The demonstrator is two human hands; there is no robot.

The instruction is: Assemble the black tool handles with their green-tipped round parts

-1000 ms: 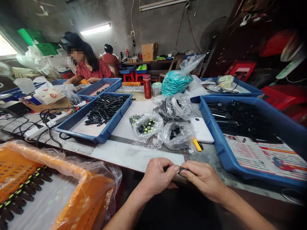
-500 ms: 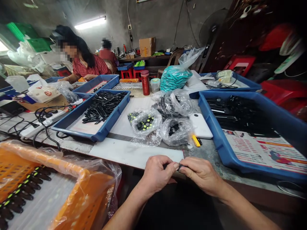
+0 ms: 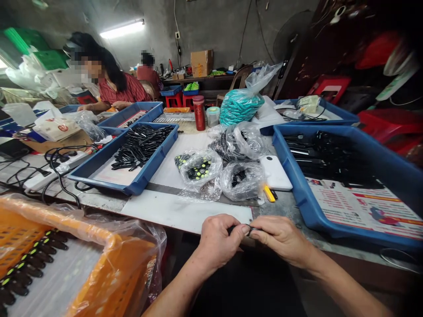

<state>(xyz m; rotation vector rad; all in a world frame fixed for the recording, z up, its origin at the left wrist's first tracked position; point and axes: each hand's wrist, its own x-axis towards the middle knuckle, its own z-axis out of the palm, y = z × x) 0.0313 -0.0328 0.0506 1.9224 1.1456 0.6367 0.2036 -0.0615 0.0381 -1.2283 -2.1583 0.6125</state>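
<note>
My left hand [image 3: 220, 240] and my right hand [image 3: 280, 237] meet just in front of the table edge, both closed in a pinch. Between their fingertips is a small black part [image 3: 248, 230], mostly covered by the fingers, so its exact kind does not show. Beyond the hands lies a white board [image 3: 185, 211] along the table's front edge. Behind it stand an open plastic bag of black pieces with yellow-green dots [image 3: 201, 169] and another open bag with black pieces [image 3: 243, 180]. A yellow-handled cutter [image 3: 269, 193] lies beside a white phone [image 3: 276, 172].
Blue trays with black parts flank the work spot, one on the left [image 3: 139, 191] and one on the right [image 3: 291, 176]. A plastic-lined orange crate [image 3: 109, 259] fills the lower left. Cables [image 3: 56, 176] run behind it. Across the table sits a co-worker [image 3: 122, 90].
The view has shifted slightly. Both hands stay together at nearly the same place, and a little more of the black part shows between the fingertips.
</note>
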